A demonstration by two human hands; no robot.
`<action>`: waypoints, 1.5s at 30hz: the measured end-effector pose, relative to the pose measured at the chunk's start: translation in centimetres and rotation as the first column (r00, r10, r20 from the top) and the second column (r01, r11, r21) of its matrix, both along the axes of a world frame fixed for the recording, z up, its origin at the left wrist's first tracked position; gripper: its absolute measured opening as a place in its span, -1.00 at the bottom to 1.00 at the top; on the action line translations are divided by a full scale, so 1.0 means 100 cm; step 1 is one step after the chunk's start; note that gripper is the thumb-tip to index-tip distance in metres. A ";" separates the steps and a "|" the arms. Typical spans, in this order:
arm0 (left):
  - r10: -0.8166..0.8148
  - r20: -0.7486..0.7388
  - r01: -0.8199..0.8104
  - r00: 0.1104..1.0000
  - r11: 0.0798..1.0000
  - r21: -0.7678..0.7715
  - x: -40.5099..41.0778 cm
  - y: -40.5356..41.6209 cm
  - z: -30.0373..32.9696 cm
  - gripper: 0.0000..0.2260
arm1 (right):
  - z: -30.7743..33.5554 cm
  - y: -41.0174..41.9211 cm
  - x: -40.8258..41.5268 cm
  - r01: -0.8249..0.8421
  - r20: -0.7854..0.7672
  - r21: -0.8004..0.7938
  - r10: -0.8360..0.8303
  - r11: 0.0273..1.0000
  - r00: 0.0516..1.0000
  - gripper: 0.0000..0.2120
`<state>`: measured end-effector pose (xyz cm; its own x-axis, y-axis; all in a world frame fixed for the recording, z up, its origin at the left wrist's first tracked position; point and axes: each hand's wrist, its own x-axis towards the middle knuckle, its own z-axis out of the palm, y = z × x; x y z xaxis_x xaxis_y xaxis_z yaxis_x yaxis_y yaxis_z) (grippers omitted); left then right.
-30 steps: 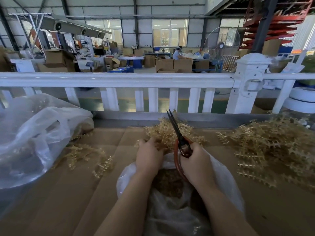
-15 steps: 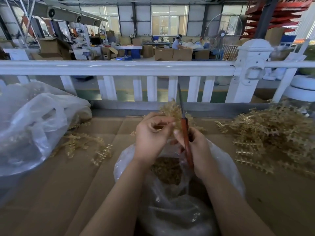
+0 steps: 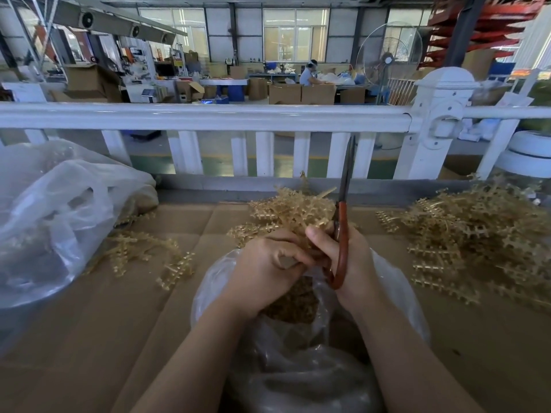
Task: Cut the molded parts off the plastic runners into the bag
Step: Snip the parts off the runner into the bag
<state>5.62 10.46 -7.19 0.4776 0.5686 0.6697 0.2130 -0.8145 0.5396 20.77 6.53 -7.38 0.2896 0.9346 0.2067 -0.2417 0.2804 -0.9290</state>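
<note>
My right hand (image 3: 346,257) grips red-handled scissors (image 3: 342,234), blades closed and pointing up toward the railing. My left hand (image 3: 265,269) has its fingers curled round a small piece of tan runner, touching the right hand's fingers over the mouth of a clear plastic bag (image 3: 396,290). Inside the bag lie tan cut parts (image 3: 295,299). A heap of tan plastic runners (image 3: 286,210) lies just beyond my hands on the cardboard-covered table (image 3: 89,338).
A large pile of runners (image 3: 477,234) covers the table's right side. Several loose runners (image 3: 143,251) lie at the left beside a big clear bag (image 3: 53,222). A white railing (image 3: 208,117) bounds the table's far edge.
My hands rose from the runner heap and came together over the bag. The scissors turned from tilted left to nearly upright. The camera tilted down a little.
</note>
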 end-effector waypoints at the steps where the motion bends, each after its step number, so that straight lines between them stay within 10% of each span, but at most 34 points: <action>1: -0.012 -0.017 0.012 1.000 1.000 0.014 0.000 0.001 -0.002 -0.81 | 0.000 0.000 0.000 0.018 -0.010 -0.015 -0.019 1.000 1.000 -0.82; 10: 0.055 0.314 0.146 0.948 0.801 -0.580 -0.004 0.009 -0.011 -0.82 | 0.000 0.002 0.008 -0.001 -0.384 0.204 0.081 0.979 0.920 -0.75; 15: -0.096 0.290 0.273 0.952 0.692 -0.668 -0.006 0.009 -0.008 -0.62 | -0.001 0.001 0.007 -0.140 -0.186 0.224 0.183 0.964 0.965 -0.74; 23: 0.023 0.660 0.470 0.751 0.683 -0.559 -0.008 0.012 -0.005 -0.78 | -0.005 -0.003 -0.005 -0.256 0.195 0.003 0.250 0.967 0.948 -0.74; 32: 0.041 0.849 0.727 0.528 0.494 -0.476 -0.019 0.015 0.002 -0.81 | -0.012 0.006 0.002 -0.150 -0.080 0.050 0.153 0.987 0.985 -0.83; 45: 0.069 0.727 0.537 0.683 0.627 -0.564 -0.011 0.011 0.000 -0.84 | 0.001 -0.005 -0.002 -0.134 -0.023 0.077 0.136 0.988 0.990 -0.86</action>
